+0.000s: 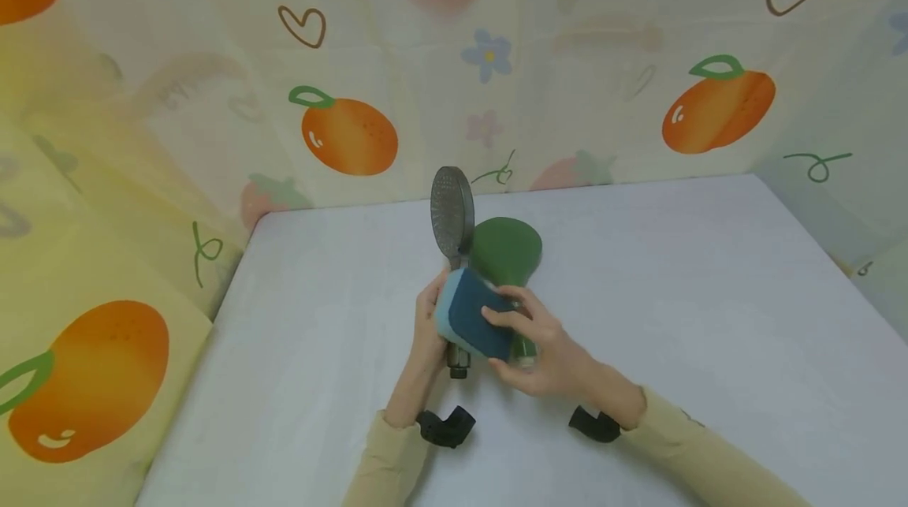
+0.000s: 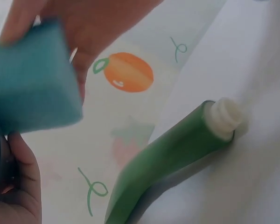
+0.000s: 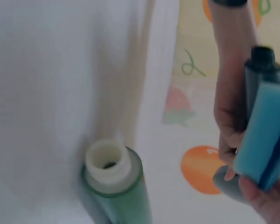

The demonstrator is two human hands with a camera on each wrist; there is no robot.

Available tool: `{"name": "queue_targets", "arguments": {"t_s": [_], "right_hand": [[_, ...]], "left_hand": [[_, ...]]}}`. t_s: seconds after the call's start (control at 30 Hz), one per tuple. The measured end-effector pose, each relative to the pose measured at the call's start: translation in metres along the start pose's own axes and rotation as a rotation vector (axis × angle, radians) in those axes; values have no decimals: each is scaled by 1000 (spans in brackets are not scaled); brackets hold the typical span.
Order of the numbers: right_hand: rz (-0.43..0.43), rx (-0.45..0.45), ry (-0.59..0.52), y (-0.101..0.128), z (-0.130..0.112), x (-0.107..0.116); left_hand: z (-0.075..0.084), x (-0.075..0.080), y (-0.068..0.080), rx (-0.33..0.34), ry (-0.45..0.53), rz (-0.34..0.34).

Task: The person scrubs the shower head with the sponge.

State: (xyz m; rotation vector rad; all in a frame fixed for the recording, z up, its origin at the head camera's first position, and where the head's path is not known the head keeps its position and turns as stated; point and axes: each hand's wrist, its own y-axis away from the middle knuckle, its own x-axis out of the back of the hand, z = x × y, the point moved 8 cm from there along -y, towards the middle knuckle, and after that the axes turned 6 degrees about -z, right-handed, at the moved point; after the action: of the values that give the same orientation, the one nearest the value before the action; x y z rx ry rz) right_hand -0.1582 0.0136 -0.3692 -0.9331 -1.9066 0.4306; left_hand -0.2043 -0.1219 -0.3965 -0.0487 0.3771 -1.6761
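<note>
A dark grey shower head (image 1: 452, 211) stands upright in my left hand (image 1: 428, 326), whose fingers curl round its handle. My right hand (image 1: 542, 341) pinches a blue sponge (image 1: 482, 318) with a light blue body and a darker face. The sponge is in front of the shower head's handle and hides part of it; whether they touch I cannot tell. A green shower head (image 1: 505, 248) lies on the table behind my right hand. In the left wrist view its green handle (image 2: 168, 154) ends in a white threaded neck (image 2: 226, 115).
The white table (image 1: 340, 278) reaches to a curtain (image 1: 589, 97) printed with oranges, hearts and flowers at the back and sides. Black straps (image 1: 447, 426) sit at both wrists.
</note>
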Motion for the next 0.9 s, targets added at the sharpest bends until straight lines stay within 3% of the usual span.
{"name": "queue_targets", "arguments": {"t_s": [0.13,0.2,0.37,0.53,0.63,0.8,0.9], "right_hand": [[-105,141,-16,6,-15,-10],[-101,165,-25,7,-16,-10],[64,66,-10,-3,0,2],[180,10,50,-12,9,10],[143,44,41,-12,4,4],[-37,209,28,-7,-18,-14],[-73,265,24,-7,-23,-17]], "left_hand": [[19,-2,0,7,-40,8],[20,-1,-1,-15,-48,6],[7,-3,-2,-25,45,-36],[-10,3,-1,-2,-34,-13],[-2,2,0,-17,-50,-7],[23,-12,0,-41,163,-98],[27,-15,1,-14,258,-116]]}}
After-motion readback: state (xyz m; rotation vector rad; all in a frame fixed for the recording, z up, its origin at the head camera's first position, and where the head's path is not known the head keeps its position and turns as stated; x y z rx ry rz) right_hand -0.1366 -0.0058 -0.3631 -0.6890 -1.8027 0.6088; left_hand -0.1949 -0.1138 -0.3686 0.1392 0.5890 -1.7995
